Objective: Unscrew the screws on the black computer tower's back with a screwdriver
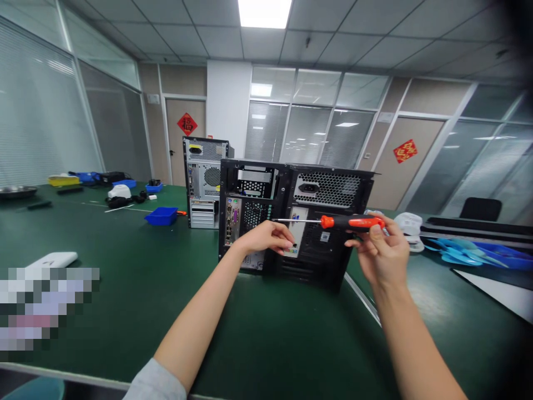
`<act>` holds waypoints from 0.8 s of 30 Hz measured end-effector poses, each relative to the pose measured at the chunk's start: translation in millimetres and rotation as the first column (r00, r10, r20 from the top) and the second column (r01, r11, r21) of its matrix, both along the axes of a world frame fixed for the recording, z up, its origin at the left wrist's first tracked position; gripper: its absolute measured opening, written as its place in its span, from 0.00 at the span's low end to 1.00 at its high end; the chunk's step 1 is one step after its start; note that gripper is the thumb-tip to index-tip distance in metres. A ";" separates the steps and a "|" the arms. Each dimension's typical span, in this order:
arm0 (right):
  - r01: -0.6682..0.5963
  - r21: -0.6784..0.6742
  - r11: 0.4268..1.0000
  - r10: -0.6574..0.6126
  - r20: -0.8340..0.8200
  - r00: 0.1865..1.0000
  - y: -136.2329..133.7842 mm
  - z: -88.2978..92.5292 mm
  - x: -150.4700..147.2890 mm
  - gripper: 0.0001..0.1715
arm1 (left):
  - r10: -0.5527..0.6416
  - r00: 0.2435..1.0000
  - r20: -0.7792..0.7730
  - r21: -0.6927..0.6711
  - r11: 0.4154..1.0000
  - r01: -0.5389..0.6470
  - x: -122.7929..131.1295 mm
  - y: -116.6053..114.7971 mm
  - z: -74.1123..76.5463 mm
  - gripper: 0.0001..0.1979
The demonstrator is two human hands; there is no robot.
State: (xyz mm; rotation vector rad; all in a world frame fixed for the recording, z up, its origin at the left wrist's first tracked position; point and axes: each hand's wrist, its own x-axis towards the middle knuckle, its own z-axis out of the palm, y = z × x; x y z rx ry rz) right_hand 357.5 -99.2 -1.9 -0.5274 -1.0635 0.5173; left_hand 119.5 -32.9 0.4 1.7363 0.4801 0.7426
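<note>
My right hand is wrapped around the handle of a red-and-black screwdriver. The screwdriver lies level, its thin metal shaft pointing left, with the tip just above my left hand. The left hand's fingers are curled together in front of the computer cases; anything between them is too small or hidden to name. Behind the hands stand two black computer cases side by side, backs towards me: the left case with a port panel, and the right case with a power socket and a pale port plate.
A third computer case stands behind on the left. On the green table are a blue tray, white-and-black items and a white object. Blue plastic pieces lie on the right, beyond a metal seam in the tabletop.
</note>
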 end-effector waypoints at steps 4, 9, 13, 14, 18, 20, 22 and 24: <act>-0.026 -0.029 0.999 0.025 -0.058 0.998 0.9 -4.6 6.1 0.25 | 0.080 0.986 0.144 -0.017 0.997 -0.078 -3.6 0.4 2.0 0.08; -0.060 -0.048 0.997 0.056 -0.070 0.996 -1.3 -12.9 10.9 0.24 | 0.195 0.935 0.297 -0.175 0.974 -0.147 -5.0 -4.4 -5.1 0.08; -0.074 -0.072 0.995 0.071 -0.048 0.996 -5.9 -21.4 11.6 0.24 | 0.327 0.865 0.380 -0.296 0.929 -0.220 -11.9 -11.0 -14.1 0.11; -0.077 -0.077 0.994 0.074 -0.039 0.996 -7.2 -23.3 11.3 0.23 | 0.350 0.849 0.395 -0.324 0.918 -0.228 -14.3 -12.6 -16.6 0.11; -0.099 -0.093 0.991 0.097 -0.023 0.995 -11.7 -29.6 9.8 0.23 | 0.424 0.797 0.431 -0.437 0.870 -0.227 -22.0 -19.6 -27.5 0.13; -0.108 -0.104 0.989 0.105 -0.032 0.994 -13.6 -32.4 9.0 0.24 | 0.449 0.775 0.444 -0.472 0.853 -0.224 -23.6 -23.6 -32.9 0.15; -0.115 -0.109 0.987 0.111 -0.041 0.993 -15.4 -34.7 8.1 0.25 | 0.464 0.758 0.459 -0.486 0.845 -0.223 -23.8 -27.9 -37.9 0.18; -0.121 -0.106 0.987 0.118 -0.037 0.992 -17.2 -36.4 6.9 0.25 | 0.479 0.741 0.470 -0.489 0.841 -0.234 -23.2 -32.1 -42.3 0.19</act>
